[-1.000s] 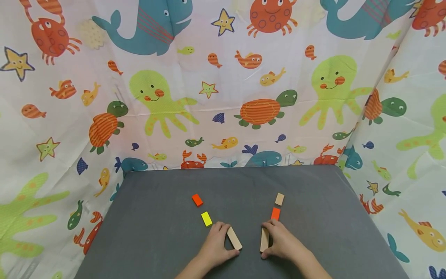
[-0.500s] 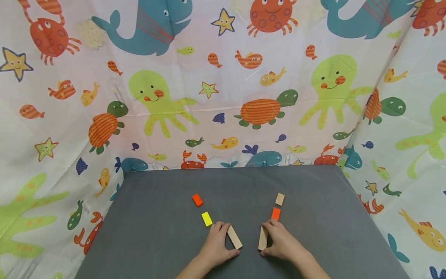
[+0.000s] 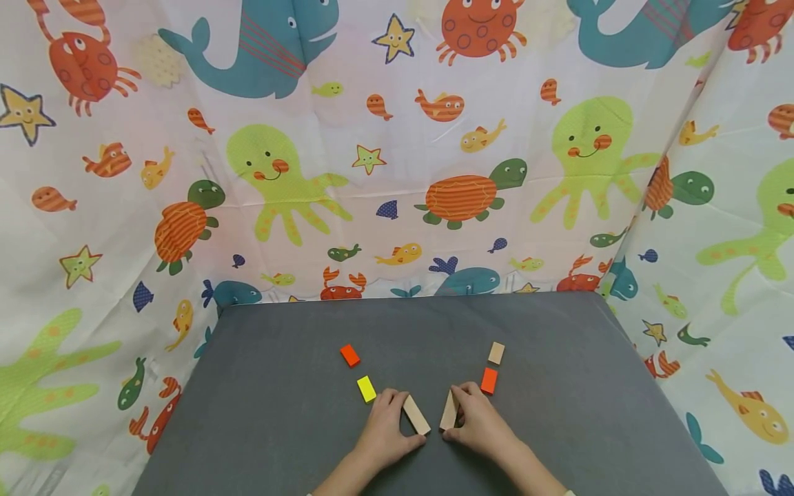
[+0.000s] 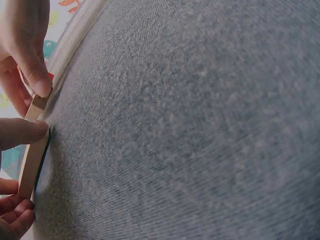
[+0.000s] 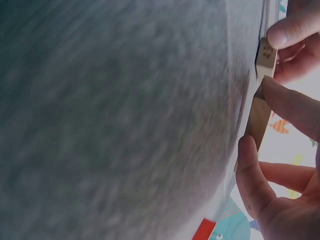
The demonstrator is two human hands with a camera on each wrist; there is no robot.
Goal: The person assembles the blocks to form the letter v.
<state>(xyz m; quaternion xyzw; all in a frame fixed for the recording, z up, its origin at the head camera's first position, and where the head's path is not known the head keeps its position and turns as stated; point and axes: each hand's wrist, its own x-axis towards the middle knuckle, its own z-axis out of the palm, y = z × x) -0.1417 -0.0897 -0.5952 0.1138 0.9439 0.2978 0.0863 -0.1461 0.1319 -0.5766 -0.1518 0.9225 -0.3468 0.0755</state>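
Near the front middle of the grey cloth, my left hand (image 3: pixel 383 432) grips a plain wooden block (image 3: pixel 416 415) by its ends, thumb at the near end and fingers at the far one. My right hand (image 3: pixel 482 421) pinches a second wooden block (image 3: pixel 449 412) the same way, a short gap to the right. The two blocks slant toward each other like an open V turned upside down. In the left wrist view the left block (image 4: pixel 34 162) is held between thumb and fingertips. Thumb and fingers span the right block (image 5: pixel 257 122) in the right wrist view.
Left of the hands lie a yellow block (image 3: pixel 367 389) and, beyond it, an orange block (image 3: pixel 350 355). On the right another orange block (image 3: pixel 489 381) lies just beyond the right hand, with a short wooden block (image 3: pixel 496 353) behind it. A sea-animal curtain (image 3: pixel 397 179) surrounds the grey tabletop (image 3: pixel 279 413).
My right hand has moved left with its wooden block, which now tilts the other way and is closer to the left one. My left hand has hardly moved.
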